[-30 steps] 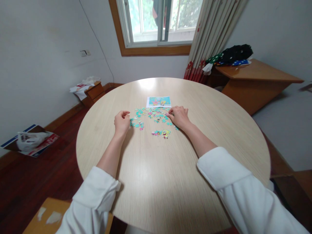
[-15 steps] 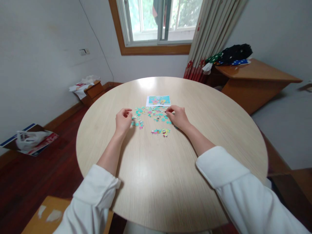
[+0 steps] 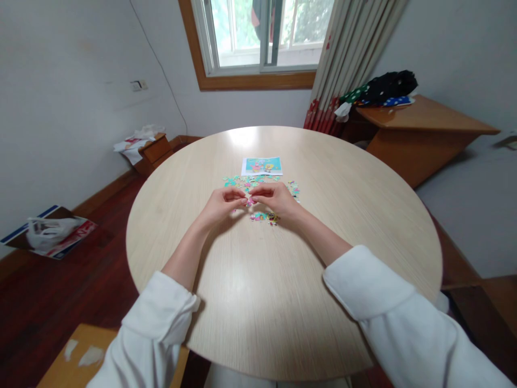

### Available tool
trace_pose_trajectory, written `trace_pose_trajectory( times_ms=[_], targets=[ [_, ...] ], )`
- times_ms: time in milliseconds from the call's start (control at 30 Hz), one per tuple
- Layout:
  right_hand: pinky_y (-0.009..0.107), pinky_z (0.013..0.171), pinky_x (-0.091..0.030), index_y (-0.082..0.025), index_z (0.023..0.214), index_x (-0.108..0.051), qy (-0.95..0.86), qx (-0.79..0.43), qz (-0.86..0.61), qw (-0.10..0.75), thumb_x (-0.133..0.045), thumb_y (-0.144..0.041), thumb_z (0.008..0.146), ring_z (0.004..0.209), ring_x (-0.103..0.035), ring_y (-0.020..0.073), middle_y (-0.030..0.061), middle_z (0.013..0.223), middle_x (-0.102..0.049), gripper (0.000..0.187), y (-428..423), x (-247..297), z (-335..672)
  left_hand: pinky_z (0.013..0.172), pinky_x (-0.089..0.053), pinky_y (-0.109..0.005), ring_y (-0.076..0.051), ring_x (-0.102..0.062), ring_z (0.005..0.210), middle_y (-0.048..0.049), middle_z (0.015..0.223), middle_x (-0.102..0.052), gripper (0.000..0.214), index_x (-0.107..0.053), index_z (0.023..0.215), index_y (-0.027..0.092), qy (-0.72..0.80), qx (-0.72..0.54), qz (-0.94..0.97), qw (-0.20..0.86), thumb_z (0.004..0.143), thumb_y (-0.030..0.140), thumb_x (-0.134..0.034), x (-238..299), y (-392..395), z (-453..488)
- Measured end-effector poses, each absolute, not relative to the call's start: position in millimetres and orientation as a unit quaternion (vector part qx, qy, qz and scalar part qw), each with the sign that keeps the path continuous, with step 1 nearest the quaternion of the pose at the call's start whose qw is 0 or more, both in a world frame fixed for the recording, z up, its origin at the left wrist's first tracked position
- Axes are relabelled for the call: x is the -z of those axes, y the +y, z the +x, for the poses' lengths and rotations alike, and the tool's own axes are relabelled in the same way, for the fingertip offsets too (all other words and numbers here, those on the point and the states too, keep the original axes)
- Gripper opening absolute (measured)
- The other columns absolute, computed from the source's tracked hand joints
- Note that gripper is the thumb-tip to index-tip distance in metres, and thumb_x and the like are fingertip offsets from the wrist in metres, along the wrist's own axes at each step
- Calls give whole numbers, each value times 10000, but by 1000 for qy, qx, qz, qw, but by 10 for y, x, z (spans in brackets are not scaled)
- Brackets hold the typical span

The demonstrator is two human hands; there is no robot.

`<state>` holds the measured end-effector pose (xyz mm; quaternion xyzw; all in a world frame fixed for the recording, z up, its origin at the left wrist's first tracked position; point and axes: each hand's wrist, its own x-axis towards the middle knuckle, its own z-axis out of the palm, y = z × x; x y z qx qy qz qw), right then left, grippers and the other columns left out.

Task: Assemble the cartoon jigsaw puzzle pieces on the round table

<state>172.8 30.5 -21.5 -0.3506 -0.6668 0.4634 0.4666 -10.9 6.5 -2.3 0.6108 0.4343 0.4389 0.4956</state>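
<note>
My left hand (image 3: 224, 206) and my right hand (image 3: 278, 200) meet fingertip to fingertip over the round table (image 3: 250, 280). Both are closed in a pinch on a small pink jigsaw puzzle piece (image 3: 250, 201), partly covered by the fingers. Just below the hands lies a joined strip of puzzle pieces (image 3: 260, 217) with a yellow cartoon face at its right end, which my right hand partly shades. Loose turquoise pieces (image 3: 231, 182) are scattered behind the hands, and some are hidden by them. Beyond them lies a printed picture card (image 3: 262, 166) with cartoon figures.
More loose pieces (image 3: 294, 188) lie right of my right hand. A brown desk (image 3: 428, 116) with dark clothes (image 3: 388, 89) stands at the back right. At the lower left is a wooden stool (image 3: 76, 355). A curtained window (image 3: 262, 37) is behind the table.
Both hands have moved inward from the sides of the loose pieces and come together above the joined strip. A pink piece now shows between their fingertips.
</note>
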Motion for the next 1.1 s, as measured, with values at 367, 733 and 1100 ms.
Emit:
trace_pose_trajectory(
  times_ms=[367,733,1100],
  targets=[
    [327,773,-545,-198,892,-735,-682,-461,-334,459,-709,-218,667,782,-672,160,27,827,-735,228,236,197,1670,594,-514,-295,-161,-650,583,-20,632,-674,335,-609,725,165,432,-416,610,517,562,382,-806,9,52,-95],
    [357,786,-541,-200,914,-740,-670,-386,-405,488,-645,-179,756,763,-658,164,40,820,-711,185,248,306,1771,656,-528,-325,-160,-654,608,-52,672,-697,234,-700,751,142,443,-386,624,516,589,291,-777,54,91,-156],
    [369,858,-484,-174,933,-752,-825,-173,-424,332,-564,-87,805,902,-650,199,95,952,-726,244,-142,213,1977,564,-476,-275,-138,-610,570,-46,605,-661,172,-664,651,134,451,-356,638,513,598,261,-766,22,82,-162]
  ],
)
